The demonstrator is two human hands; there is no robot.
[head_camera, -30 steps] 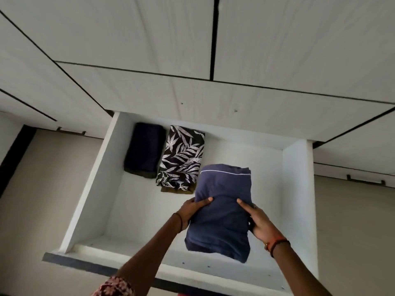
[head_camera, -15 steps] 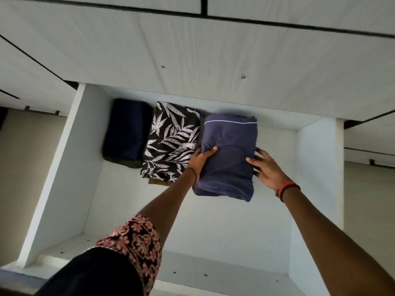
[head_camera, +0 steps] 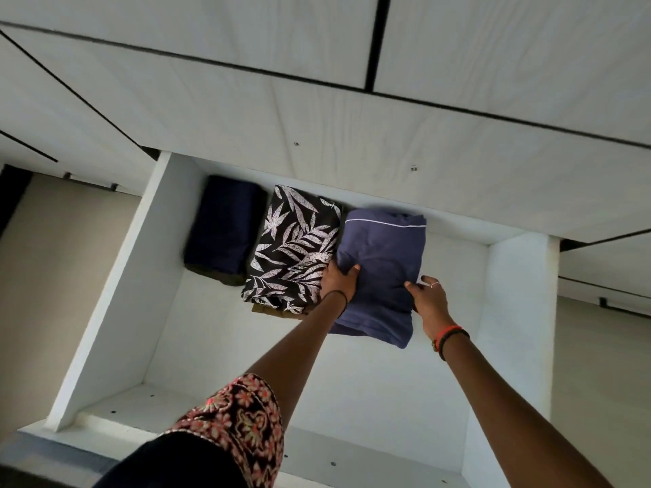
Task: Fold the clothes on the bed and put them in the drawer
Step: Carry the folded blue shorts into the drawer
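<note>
A folded blue garment (head_camera: 382, 255) with a thin white piping line lies at the back of the open white drawer (head_camera: 116, 294), right of the other folded clothes. My left hand (head_camera: 338, 280) grips its left edge, thumb on top. My right hand (head_camera: 428, 297) holds its right edge, fingers curled under the fabric. A black garment with a white leaf print (head_camera: 292, 248) lies folded just left of it, touching it. A dark navy folded garment (head_camera: 222, 227) sits further left.
The drawer's white bottom (head_camera: 267, 364) stretches in front of the clothes to its front panel (head_camera: 105, 442). White cabinet fronts (head_camera: 317, 118) with black gaps rise behind. Beige floor (head_camera: 53, 276) lies on both sides. Handles (head_camera: 613, 304) of neighbouring drawers show at left and right.
Both hands carried the blue garment from above the drawer's front down to the back, beside the leaf-print garment, and still hold it.
</note>
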